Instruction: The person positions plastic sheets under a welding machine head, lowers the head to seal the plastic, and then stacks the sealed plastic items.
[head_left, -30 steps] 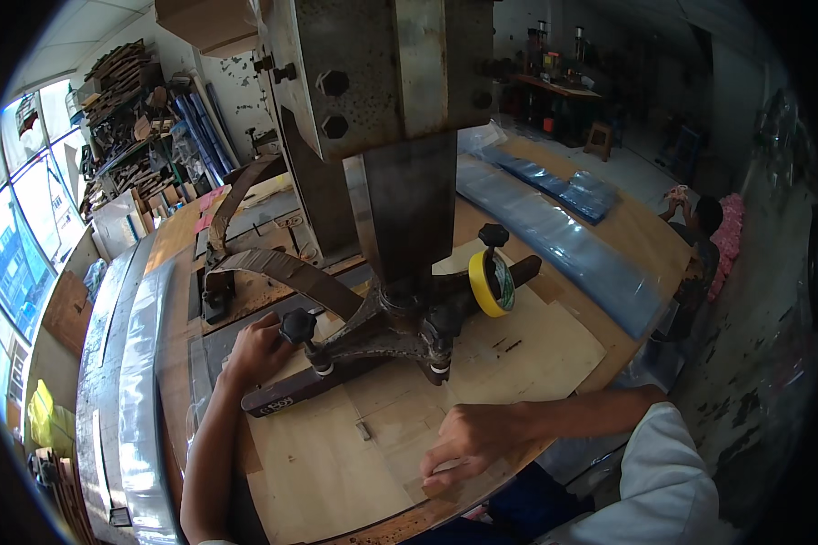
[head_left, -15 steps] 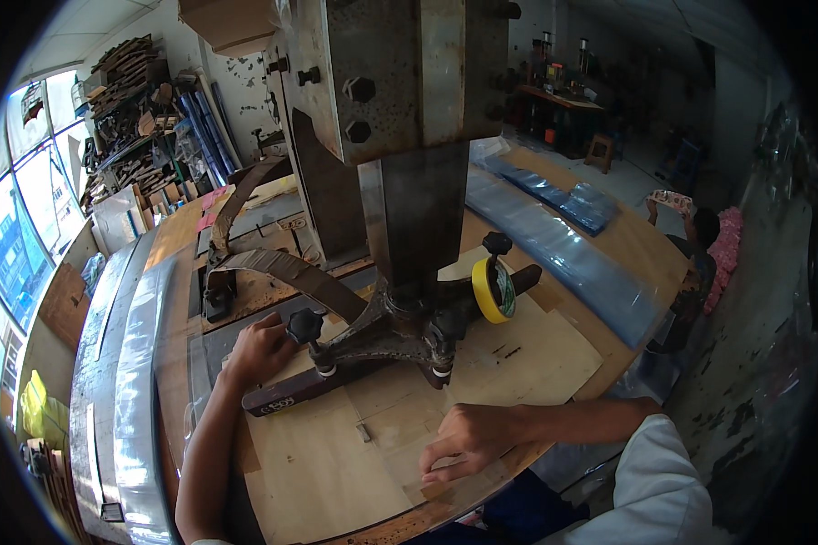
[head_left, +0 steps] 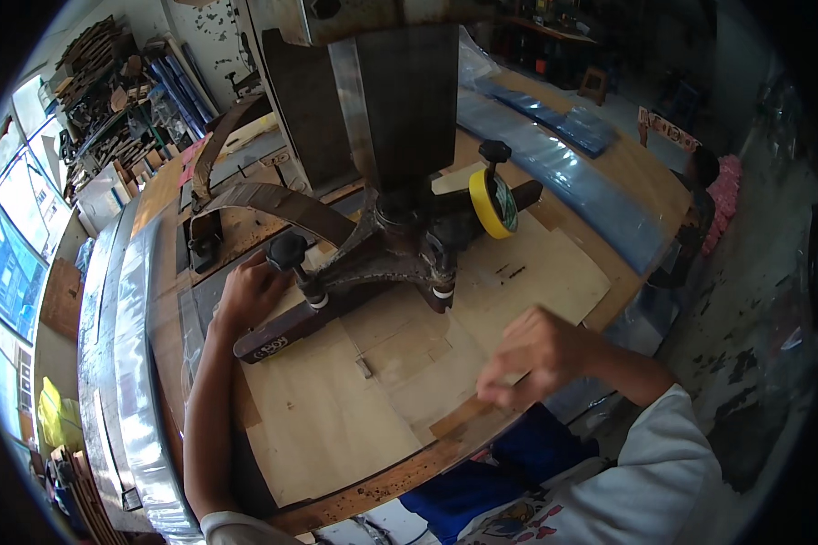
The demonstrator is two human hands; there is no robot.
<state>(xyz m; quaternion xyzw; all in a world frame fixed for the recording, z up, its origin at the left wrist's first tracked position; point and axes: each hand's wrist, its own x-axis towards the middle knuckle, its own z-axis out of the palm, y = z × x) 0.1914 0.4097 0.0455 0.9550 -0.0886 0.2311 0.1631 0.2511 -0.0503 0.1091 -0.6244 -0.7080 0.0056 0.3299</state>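
Observation:
My left hand (head_left: 249, 292) rests on the board at the far side of the press's dark metal bar (head_left: 309, 324), its fingers stretched out and partly hidden behind a black knob (head_left: 287, 252). My right hand (head_left: 538, 356) is raised over the near right edge of the board, blurred, with its fingers curled towards the thumb; what they pinch, if anything, is too small to make out. Between the hands lies a pale board (head_left: 327, 427) with a clear sheet (head_left: 409, 350) and a small metal piece (head_left: 364, 367) on it.
A roll of yellow tape (head_left: 491, 205) hangs on the press arm. The press column (head_left: 400, 109) blocks the middle. Stacked clear plastic sheets (head_left: 563, 173) lie at right, beyond which a person sits. More plastic (head_left: 129, 363) runs along the left side.
My right hand has lifted and moved right and away from the board's near part. My left hand stays beside the bar. The whole view has tilted downward.

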